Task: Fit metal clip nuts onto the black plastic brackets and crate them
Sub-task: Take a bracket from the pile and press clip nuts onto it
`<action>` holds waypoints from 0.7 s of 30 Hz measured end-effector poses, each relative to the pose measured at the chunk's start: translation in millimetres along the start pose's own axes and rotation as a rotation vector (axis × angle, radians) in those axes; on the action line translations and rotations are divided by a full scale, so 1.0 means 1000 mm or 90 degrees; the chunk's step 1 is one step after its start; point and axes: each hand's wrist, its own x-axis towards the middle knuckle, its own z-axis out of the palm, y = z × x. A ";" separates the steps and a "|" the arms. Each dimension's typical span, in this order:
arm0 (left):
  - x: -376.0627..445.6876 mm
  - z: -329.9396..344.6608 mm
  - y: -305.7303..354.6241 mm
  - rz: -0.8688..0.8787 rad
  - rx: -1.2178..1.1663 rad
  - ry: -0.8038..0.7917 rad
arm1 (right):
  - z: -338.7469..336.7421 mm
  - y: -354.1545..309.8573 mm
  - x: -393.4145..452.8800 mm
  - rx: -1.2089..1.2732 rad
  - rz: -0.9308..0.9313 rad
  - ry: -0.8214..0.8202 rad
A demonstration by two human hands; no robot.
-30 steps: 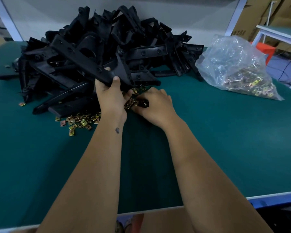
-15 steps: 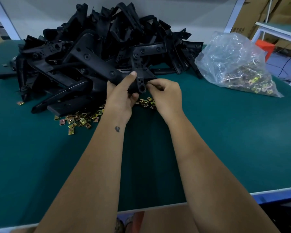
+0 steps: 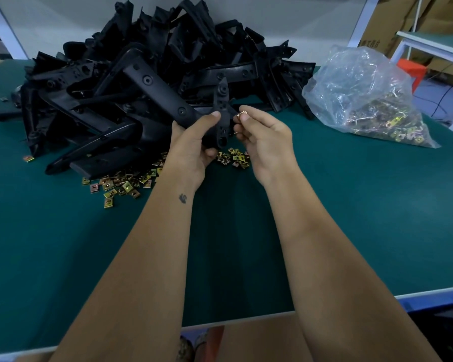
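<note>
Head view shows both hands lifted off the green table [image 3: 351, 218] compared with a second ago, when they were low among the loose clip nuts [image 3: 120, 185] at the foot of the heap; half a second ago the right hand was pressed against the bracket's end, and now it sits just beside it with a small gap; the bracket has also been turned so its short end piece stands more upright; I judge this to mean a nut has been picked up and is being lined up for fitting, not yet pushed on. Left hand [image 3: 191, 150] is curled round the black plastic bracket [image 3: 168, 96], thumb laid over the front near the joint and fingers wrapped behind; right hand [image 3: 266, 142] pinches a single clip nut [image 3: 243, 116] between thumb and forefinger, the other fingers loosely bent; the nut is held close to the right edge of the bracket's end piece, and whether it touches cannot be told. Held bracket is a long flat black bar with round moulded holes along it, running up and left toward the pile of brackets [image 3: 141, 74], and a narrower crosswise end with several small holes; its finish is matt and dark, so fine detail is lost. More nuts lie scattered below the hands, and a clear plastic bag [image 3: 364, 82] of them rests well to the right; no crate is in view.
</note>
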 end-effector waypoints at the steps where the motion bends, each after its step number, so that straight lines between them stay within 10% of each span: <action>1: -0.001 0.000 0.000 -0.002 0.007 -0.003 | 0.000 -0.001 -0.001 0.023 0.008 -0.003; 21: -0.007 0.003 -0.001 -0.014 0.066 -0.065 | 0.000 -0.003 0.000 0.015 0.009 -0.061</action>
